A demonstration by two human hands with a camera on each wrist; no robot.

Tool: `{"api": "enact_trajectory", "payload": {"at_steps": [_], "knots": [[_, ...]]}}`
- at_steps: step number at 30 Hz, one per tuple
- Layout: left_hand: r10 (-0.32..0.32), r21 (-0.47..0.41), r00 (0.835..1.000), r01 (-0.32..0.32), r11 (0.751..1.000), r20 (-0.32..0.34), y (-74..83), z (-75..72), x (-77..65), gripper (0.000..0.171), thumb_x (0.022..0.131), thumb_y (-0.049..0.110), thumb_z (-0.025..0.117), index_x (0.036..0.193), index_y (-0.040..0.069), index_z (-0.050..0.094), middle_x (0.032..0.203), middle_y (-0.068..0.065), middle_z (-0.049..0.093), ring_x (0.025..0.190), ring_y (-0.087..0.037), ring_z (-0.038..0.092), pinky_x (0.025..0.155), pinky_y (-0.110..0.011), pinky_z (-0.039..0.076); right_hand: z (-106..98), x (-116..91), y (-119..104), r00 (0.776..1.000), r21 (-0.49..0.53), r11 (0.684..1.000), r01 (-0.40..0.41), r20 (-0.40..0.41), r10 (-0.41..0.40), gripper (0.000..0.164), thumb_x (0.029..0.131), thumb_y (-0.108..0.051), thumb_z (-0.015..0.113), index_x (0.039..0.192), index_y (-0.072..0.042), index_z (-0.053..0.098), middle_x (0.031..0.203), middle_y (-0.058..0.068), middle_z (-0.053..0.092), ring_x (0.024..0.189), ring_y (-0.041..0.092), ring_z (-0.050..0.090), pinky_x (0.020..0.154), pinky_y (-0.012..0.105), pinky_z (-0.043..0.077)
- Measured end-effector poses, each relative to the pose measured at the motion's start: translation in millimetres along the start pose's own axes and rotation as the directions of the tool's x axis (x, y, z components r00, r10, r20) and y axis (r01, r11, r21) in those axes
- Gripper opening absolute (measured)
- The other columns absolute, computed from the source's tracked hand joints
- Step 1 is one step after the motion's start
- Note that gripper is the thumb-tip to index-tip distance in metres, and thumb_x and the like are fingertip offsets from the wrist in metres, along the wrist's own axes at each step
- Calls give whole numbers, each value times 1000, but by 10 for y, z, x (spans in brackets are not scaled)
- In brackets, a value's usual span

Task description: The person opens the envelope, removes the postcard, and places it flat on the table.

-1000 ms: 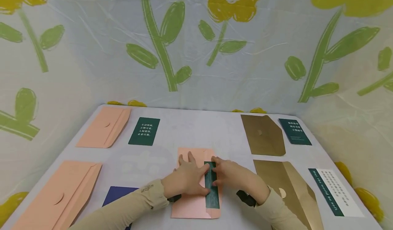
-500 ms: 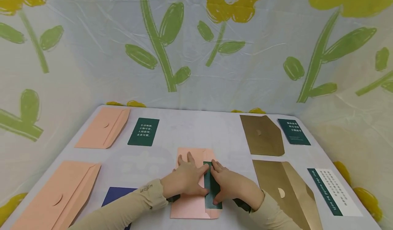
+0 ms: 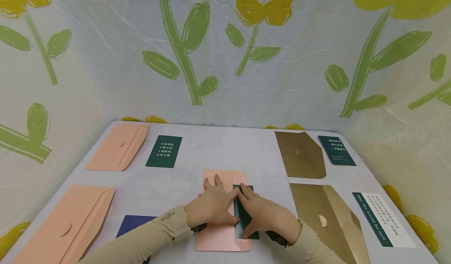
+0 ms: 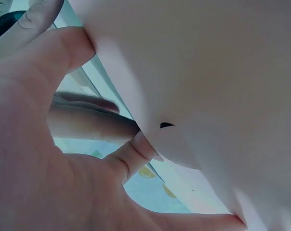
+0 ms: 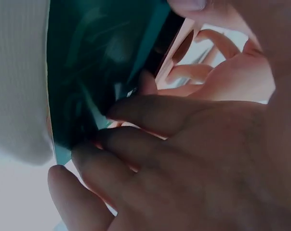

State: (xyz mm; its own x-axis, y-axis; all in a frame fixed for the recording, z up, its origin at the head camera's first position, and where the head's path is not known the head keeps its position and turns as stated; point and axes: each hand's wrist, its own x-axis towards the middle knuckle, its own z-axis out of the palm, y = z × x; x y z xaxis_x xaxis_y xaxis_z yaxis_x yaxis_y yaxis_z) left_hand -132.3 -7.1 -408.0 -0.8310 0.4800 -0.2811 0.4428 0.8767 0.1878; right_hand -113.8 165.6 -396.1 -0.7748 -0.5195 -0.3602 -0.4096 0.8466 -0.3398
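A pink envelope lies upright in the middle of the white table, its opening along the right side. My left hand rests spread over its body, thumb and fingers at the opening. A dark green card sticks out of that opening over the flap; its left part is hidden under the envelope's edge. On the card lies my right hand, fingers extended across it and thumb near its lower end. In the right wrist view, those fingertips press on the glossy green card.
Two more pink envelopes lie on the left, near a green card and a dark blue card partly under my left sleeve. On the right are two gold-brown envelopes, a green card and a white-and-green card.
The right hand has come down over the green card and shifted it to the right, so more of it shows beyond the envelope's opening. The left hand stays in place.
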Motion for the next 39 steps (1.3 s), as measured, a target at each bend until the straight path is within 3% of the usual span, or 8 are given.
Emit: {"api": "enact_trajectory", "payload": {"at_steps": [14, 23, 33, 39], "knots": [[-17, 6, 1000, 17, 1000, -2, -19, 20, -16, 87, 77, 72, 67, 152, 35, 41, 152, -38, 25, 130, -67, 29, 73, -60, 55, -22, -19, -29, 999, -42, 998, -48, 3, 48, 115, 65, -39, 94, 152, 5, 32, 161, 24, 18, 148, 36, 20, 113, 54, 29], [-7, -14, 1000, 7, 1000, -4, -63, 47, -21, 86, 77, 71, 68, 150, 35, 42, 152, -39, 23, 131, -67, 26, 76, -66, 52, 10, -12, -76, 1000, -38, 999, -12, 25, 13, 117, 68, -41, 91, 154, 3, 25, 162, 24, 12, 149, 37, 13, 111, 52, 32], [6, -29, 1000, -7, 1000, -23, -68, 55, -23, 83, 77, 71, 68, 148, 36, 45, 152, -39, 24, 131, -67, 26, 76, -68, 50, 9, -13, -78, 998, -15, 998, -57, 41, 57, 120, 66, -41, 92, 155, 2, 25, 162, 24, 11, 149, 36, 15, 109, 50, 36], [0, 19, 1000, 0, 1000, -28, -73, 61, -19, 83, 77, 75, 65, 149, 38, 44, 152, -38, 26, 130, -66, 31, 75, -65, 52, 17, -37, -11, 998, -14, 998, -55, 38, 56, 117, 66, -40, 92, 154, 3, 28, 162, 23, 12, 149, 36, 15, 110, 50, 35]]}}
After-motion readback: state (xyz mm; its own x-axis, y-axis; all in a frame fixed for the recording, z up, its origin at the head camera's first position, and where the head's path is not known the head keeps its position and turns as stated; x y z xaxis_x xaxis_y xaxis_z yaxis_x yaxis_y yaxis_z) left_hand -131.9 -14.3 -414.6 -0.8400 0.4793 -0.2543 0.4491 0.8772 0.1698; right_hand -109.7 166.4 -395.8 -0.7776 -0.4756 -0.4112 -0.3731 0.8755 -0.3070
